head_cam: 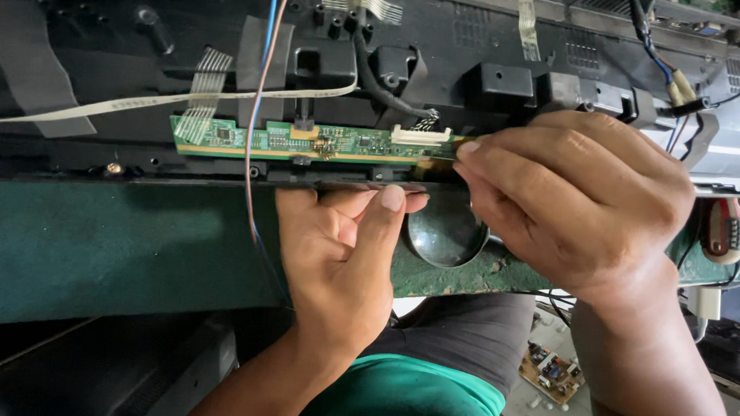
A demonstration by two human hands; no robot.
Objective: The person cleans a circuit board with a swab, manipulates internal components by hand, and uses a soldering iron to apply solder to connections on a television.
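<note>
Across the top of the view a big black panel back point(493, 47) is lying on a green tabletop point(94, 246), and that's where everything is happening. Looks like the step in hand is working loose the right end of the long green board point(306, 140), which is sitting along the panel's lower edge, just above the tabletop. The right hand point(578, 209) is pinching in at that end of the board, fingers closed tight together; whether they're gripping the board itself or something small on it, I can't tell. The left hand point(343, 248) is curling half-closed under the panel's edge, fingertips pressing up on it, holding nothing loose. I'd guess the next bit needs a gentle, steady pull, since the white connector point(420, 135) with its black cable point(375, 83) is sitting right beside those fingers. Also crowding things: a white ribbon point(142, 102) draping across the panel and a thin pink wire point(252, 145) crossing over the board.
</note>
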